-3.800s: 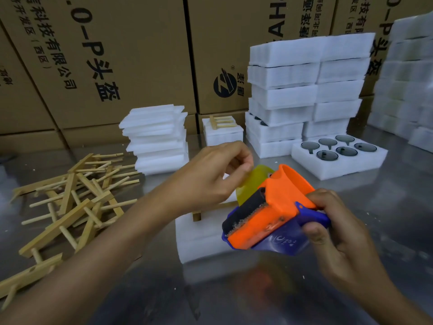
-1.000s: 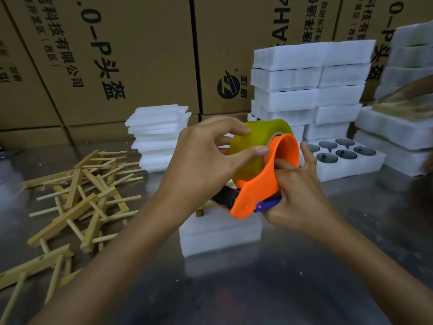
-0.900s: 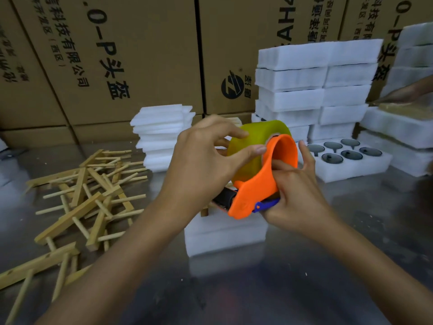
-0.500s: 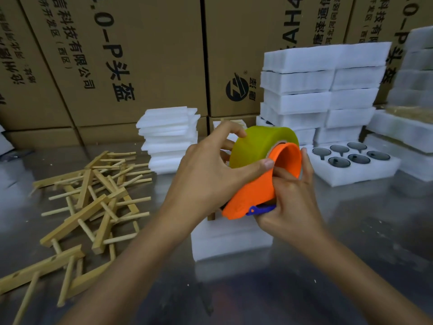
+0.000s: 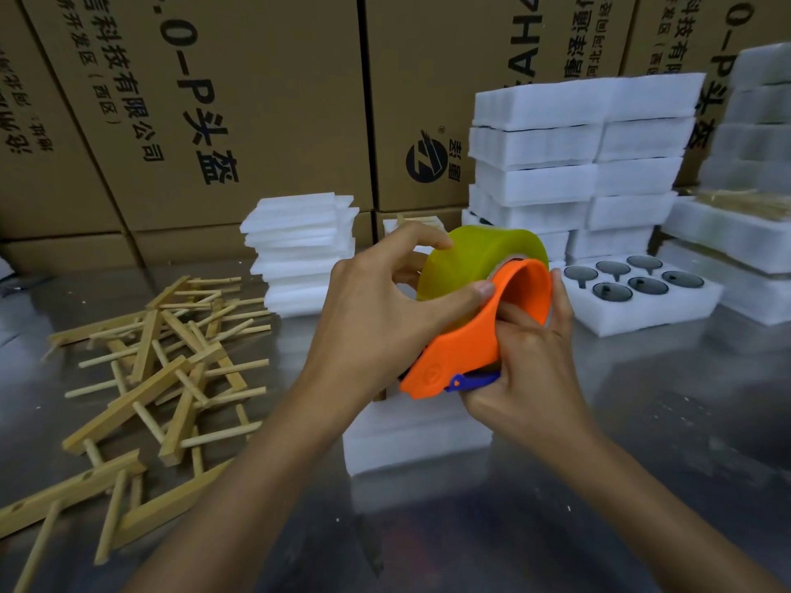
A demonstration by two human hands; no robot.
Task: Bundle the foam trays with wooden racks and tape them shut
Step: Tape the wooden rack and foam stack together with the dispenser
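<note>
Both hands have lifted the tape dispenser (image 5: 466,353) a little higher than half a second ago
From the head view: left hand (image 5: 385,318) pinches the yellow tape roll (image 5: 475,258), right hand (image 5: 530,361) grips the dispenser above the foam bundle (image 5: 411,438) mid-bench; wooden racks (image 5: 158,370) lie toward the bench's left edge, foam trays (image 5: 573,156) stacked along its far edge

Yellow-green tape roll (image 5: 475,258) in an orange dispenser (image 5: 466,348) with a blue lever (image 5: 471,382); white foam trays (image 5: 578,156); pale tan wooden racks (image 5: 162,370); brown boxes (image 5: 239,100) printed black; grey reflective surface (image 5: 667,421).
</note>
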